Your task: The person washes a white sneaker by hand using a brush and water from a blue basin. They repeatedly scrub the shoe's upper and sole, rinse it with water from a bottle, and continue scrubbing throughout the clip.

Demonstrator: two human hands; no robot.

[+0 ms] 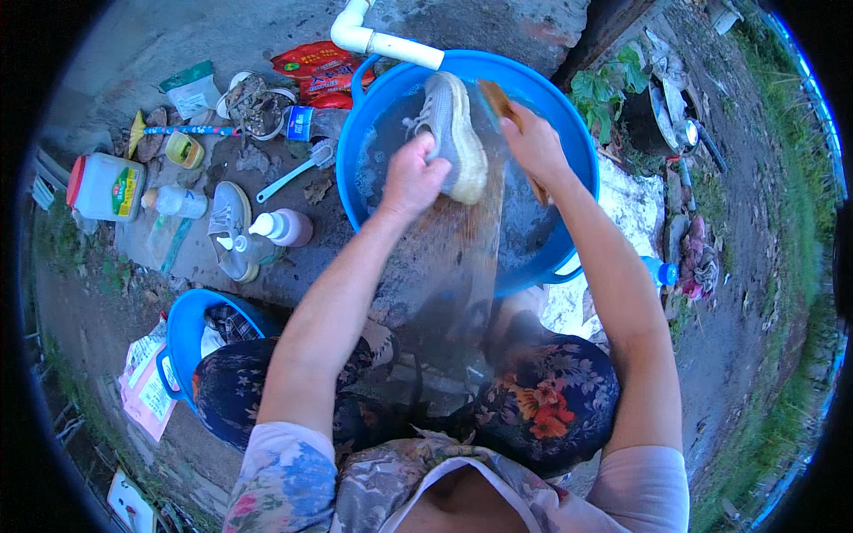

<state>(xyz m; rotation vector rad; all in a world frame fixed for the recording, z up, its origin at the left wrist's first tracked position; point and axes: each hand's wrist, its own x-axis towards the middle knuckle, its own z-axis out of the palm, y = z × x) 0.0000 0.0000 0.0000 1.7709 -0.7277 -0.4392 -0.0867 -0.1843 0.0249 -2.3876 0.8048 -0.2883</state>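
The left hand [416,179] is closed on a grey shoe [434,120], fingers and thumb pressed to its left side; the shoe stands tilted at the hand's 1 to 3 o'clock, one end up toward 12 and the other down toward 4, its thick yellowish sole turned to 3 o'clock; the right hand [536,149], at 3 o'clock from the left, is wrapped around a wooden brush [494,96], whose one end pokes out toward 10 o'clock and the other toward 6; the brush is just beside the sole, and whether the two touch I cannot tell.

Both hands work over a large blue tub [588,169] with cloudy water in it; a brown board [484,218], blurred, slopes out below the shoe toward 5 o'clock.

Farther out, reckoned from the left hand, a white pipe [382,42] ends over the tub's rim between 11 and 12; a red packet [311,67] lies between 10 and 11; a white-handled scrubbing brush [298,169] lies at 9, with a red-lidded jar [105,186] well beyond it; a second grey shoe [229,213] and a white-topped bottle [289,228] sit between 8 and 9; a smaller blue bucket [185,329] stands at 8; a leafy plant [600,91] grows at 2; a blue-capped bottle [659,272] lies between 3 and 4.
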